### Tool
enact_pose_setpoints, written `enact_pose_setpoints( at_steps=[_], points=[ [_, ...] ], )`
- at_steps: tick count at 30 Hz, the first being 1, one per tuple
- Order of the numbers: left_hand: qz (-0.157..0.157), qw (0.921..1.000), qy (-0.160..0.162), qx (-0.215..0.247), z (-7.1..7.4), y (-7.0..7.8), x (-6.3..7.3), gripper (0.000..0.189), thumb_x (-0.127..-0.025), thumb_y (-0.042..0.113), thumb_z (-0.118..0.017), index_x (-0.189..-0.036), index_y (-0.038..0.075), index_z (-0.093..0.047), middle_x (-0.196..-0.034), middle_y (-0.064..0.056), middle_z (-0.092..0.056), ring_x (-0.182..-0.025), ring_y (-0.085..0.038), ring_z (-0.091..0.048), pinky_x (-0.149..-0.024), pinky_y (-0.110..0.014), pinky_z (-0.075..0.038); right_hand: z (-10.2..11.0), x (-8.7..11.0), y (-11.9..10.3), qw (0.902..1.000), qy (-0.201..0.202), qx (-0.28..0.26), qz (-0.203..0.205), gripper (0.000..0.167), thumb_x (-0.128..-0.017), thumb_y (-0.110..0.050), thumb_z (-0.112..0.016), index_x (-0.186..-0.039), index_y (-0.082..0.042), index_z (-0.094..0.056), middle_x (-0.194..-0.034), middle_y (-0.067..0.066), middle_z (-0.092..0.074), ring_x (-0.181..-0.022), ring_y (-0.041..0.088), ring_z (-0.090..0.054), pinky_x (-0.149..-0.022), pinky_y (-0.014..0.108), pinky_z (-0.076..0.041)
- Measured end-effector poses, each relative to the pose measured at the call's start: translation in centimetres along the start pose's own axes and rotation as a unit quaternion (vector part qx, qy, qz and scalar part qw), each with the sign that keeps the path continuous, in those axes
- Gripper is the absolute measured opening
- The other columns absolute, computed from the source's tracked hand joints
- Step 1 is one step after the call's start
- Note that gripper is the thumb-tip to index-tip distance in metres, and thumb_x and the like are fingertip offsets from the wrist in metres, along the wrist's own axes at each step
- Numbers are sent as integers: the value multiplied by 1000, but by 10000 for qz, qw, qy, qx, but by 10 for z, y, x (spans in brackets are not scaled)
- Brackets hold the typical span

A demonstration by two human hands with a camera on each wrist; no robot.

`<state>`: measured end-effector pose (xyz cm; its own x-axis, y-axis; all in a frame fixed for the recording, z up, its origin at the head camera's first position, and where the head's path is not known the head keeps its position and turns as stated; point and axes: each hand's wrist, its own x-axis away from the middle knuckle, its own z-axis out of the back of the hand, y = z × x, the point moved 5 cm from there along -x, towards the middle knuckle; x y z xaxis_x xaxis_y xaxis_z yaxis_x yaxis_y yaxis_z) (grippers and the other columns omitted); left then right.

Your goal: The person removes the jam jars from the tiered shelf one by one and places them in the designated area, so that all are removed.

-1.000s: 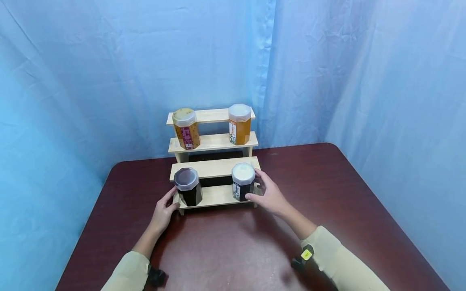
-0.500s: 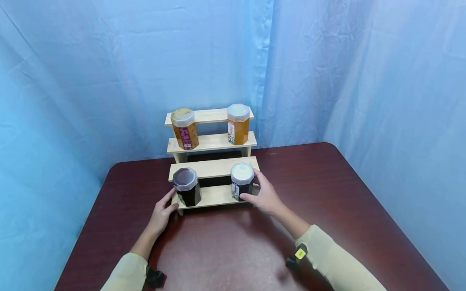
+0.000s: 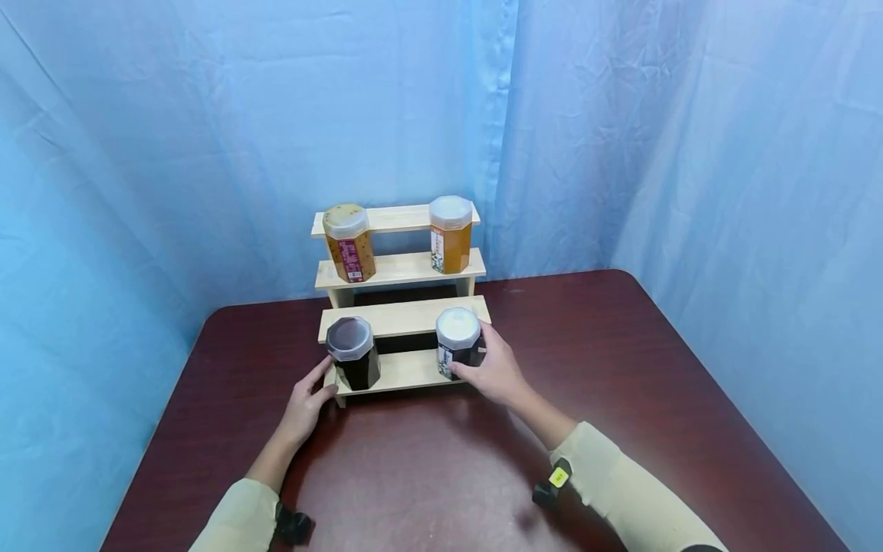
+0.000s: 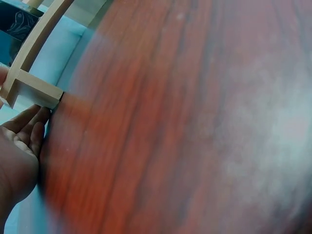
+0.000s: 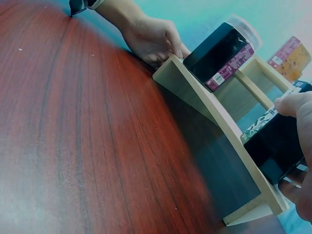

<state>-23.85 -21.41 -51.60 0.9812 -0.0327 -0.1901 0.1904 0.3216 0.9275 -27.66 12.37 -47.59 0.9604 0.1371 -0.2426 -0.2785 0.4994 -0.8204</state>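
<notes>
Head view shows your right hand (image 3: 493, 372), lower right of centre, curled round the outer side of the white-lidded jar (image 3: 457, 345), thumb at its front. That jar stands upright on the lowest tier of the wooden stand (image 3: 408, 372), just left of your palm, so your grip comes from the side, across its vertical axis. Your left hand (image 3: 303, 406), lower left of centre, is well apart from it and nearer the grey-lidded jar (image 3: 355, 354); its thumb and forefinger lie at the stand's left end, but you can't tell whether they pinch. Your right wrist view shows the purple label (image 5: 230, 68) that the head view hides; your left wrist view shows bent fingers beside the stand's end.
</notes>
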Motion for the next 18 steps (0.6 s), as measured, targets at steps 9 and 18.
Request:
enact_pose_setpoints(
  at_steps=[9, 18],
  points=[
    [-159, 9997, 132, 87, 1, -21, -3, 59, -89, -2, -62, -146, -7, -47, -148, -22, -47, -139, -23, -38, -104, -8, -25, -3, 2, -5, 9989, 400, 224, -43, 91, -71, -29, -92, -145, -3, -46, -132, 13, -59, -120, 28, -56, -99, 49, -46],
    [141, 9999, -32, 84, 0, -8, -2, 61, -89, -6, -59, -147, -11, -41, -149, -25, -44, -141, -35, -34, -101, -4, -22, 3, 6, -4, 9967, 728, 327, 116, 84, -66, -32, -94, -135, -3, -55, -121, 10, -66, -111, 26, -61, -94, 45, -49]
  ],
)
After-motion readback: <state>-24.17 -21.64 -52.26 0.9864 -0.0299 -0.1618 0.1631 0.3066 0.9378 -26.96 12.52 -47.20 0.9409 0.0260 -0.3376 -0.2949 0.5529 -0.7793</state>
